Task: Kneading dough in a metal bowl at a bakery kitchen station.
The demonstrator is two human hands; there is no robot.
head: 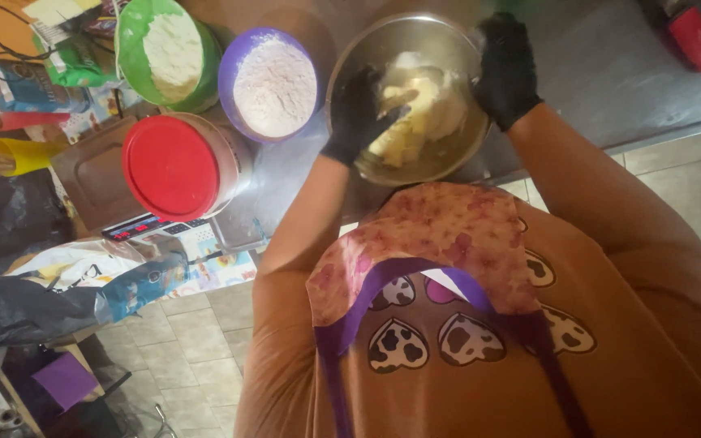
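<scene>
1. The left hand (359,113), in a black glove, is down inside the steel bowl (367,49), its fingers curled and closed into the pale dough (423,105) that fills the bowl's middle.
2. The right hand (506,69), also gloved, sits on the bowl's far right rim with fingers wrapped over the edge, steadying it.
3. Working the dough well here likely means keeping that rim grip firm, so the bowl does not slide while the other hand squeezes and folds, and pulling dough off the wall back toward the centre.
4. The bowl stands close to the metal counter (602,73) edge nearest the person; a hard push that way could tip it off.
5. Just beside the bowl's left stands a purple bowl of flour (273,85), then a green bowl of flour (172,53), and a red-lidded jar (174,166) in front of them, so the elbow has little room leftward.
6. To the right the counter lies barer, with only a red object (695,36) well apart.
</scene>
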